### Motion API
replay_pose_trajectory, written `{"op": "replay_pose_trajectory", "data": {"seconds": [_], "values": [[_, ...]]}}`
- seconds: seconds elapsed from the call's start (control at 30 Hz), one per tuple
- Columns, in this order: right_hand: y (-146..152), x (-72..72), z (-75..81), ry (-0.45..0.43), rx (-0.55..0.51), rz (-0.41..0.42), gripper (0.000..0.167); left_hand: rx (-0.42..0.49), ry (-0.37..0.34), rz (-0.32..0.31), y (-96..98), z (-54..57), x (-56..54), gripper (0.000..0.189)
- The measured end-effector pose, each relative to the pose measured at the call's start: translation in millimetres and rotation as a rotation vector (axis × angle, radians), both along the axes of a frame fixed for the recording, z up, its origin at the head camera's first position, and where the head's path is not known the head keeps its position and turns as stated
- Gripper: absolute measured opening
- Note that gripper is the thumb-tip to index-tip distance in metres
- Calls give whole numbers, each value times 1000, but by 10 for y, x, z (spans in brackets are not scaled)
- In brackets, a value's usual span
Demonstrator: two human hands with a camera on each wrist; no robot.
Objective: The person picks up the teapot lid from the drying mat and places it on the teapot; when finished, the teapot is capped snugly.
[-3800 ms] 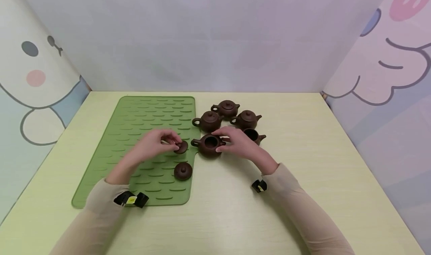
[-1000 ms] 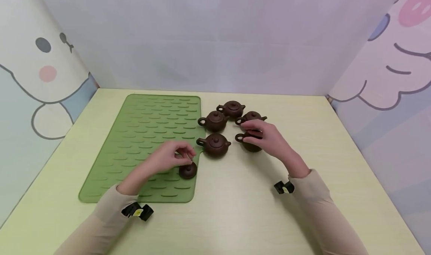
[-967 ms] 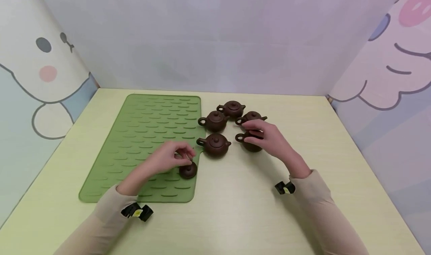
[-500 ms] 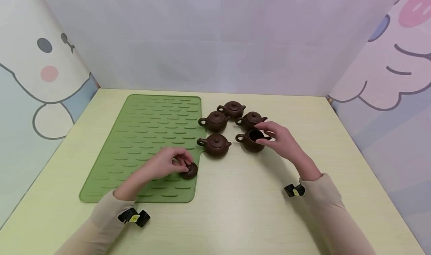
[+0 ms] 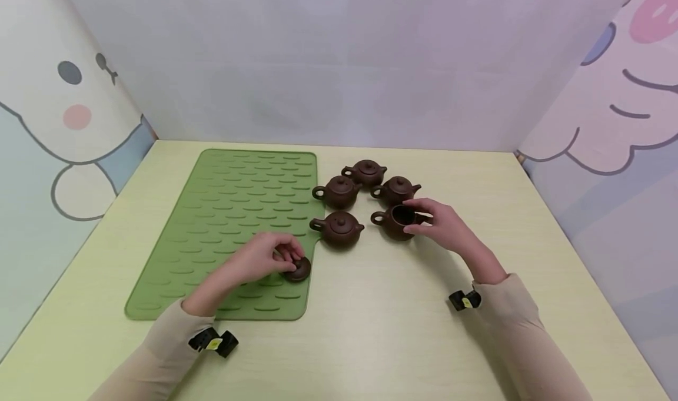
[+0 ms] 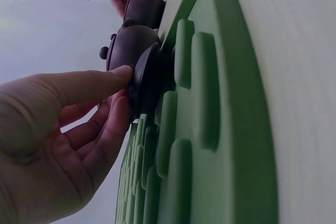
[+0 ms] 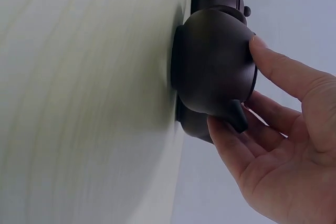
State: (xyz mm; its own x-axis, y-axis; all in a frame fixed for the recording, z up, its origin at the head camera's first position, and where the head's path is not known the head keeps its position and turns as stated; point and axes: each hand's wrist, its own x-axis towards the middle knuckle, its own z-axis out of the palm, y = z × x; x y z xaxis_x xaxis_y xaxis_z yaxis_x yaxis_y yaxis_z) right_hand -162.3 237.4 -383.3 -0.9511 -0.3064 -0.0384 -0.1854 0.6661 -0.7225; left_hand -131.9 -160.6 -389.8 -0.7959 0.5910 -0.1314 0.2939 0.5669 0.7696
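Note:
In the head view my left hand (image 5: 267, 258) pinches the knob of a dark brown teapot lid (image 5: 299, 270) with thumb and fingertips. The left wrist view shows that lid (image 6: 143, 85) tilted at the edge of the green mat (image 6: 215, 98). My right hand (image 5: 442, 227) grips a lidless brown teapot (image 5: 394, 227) at its spout side, its dark opening facing up. In the right wrist view my thumb touches the rim of this teapot (image 7: 215, 61), and a finger lies by the spout. Left of it stands a lidded teapot (image 5: 340, 231).
Behind them stand more lidded teapots: one by the mat (image 5: 339, 194), one farthest back (image 5: 368, 172) and one behind the lidless pot (image 5: 398, 190). The green mat (image 5: 212, 212) covers the left part of the pale table (image 5: 371, 330). A wall (image 5: 339, 65) closes the back.
One lid went from the mat onto the teapot beside it. My left hand then came down to the other lid and took its knob. My right hand moved over to the lidless teapot.

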Motion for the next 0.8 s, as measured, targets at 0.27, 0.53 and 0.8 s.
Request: {"op": "replay_pose_trajectory", "data": {"seconds": [0.27, 0.53, 0.8], "values": [[15, -7, -11, 2, -11, -12, 55, 1, 11, 7, 81, 65, -15, 17], [10, -20, -9, 19, -11, -10, 55, 57, 45, 8, 335, 276, -115, 18], [16, 4, -30, 9, -18, -19, 55, 125, 49, 28, 766, 441, -305, 18]]}}
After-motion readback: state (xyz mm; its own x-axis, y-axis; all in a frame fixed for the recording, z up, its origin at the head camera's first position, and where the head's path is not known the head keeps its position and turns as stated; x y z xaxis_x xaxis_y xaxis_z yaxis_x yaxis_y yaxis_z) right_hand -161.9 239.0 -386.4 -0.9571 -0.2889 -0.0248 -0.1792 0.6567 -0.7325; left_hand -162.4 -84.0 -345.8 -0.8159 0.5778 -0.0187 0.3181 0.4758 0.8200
